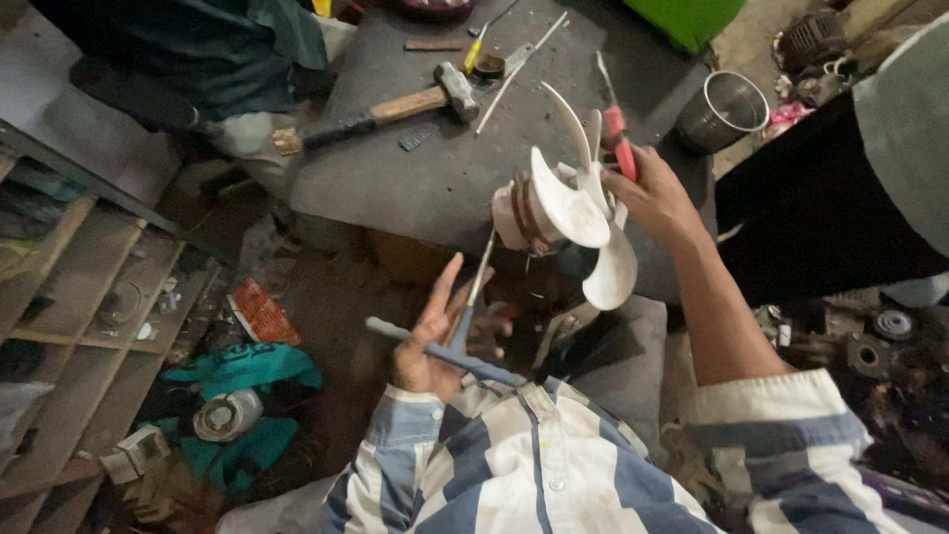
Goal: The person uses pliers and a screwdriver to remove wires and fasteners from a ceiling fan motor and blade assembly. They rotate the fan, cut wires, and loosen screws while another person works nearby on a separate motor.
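Gripping a red-handled metal tool [620, 138] tight in the right hand [657, 203], fingers curled shut around the red grip, with the thin metal tip poking up and away. Pressing that same hand against the white plastic fan with curved blades [578, 203], and keeping it up in the air over the near edge of the dark grey stone work slab [435, 178]. Sitting just left of the right hand, this fan, with its round hub facing left and its long blades reaching up and down.

Holding a blue-handled pair of pliers [450, 346] in the left hand [430, 341], lower down and nearer the striped blue and white shirt [524, 465]. Clamping only partly here: thumb and palm around the blue handles, pointer finger sticking straight out. Pointing the thin grey nose of the pliers up and to the right, straight toward the fan hub. Staying much nearer the fan, the right hand; hanging below it and apart, the left.

Lying farther back on the slab, a wooden-handled steel hammer [395, 107]. Standing off to the right, a shiny round metal cup [727, 107].
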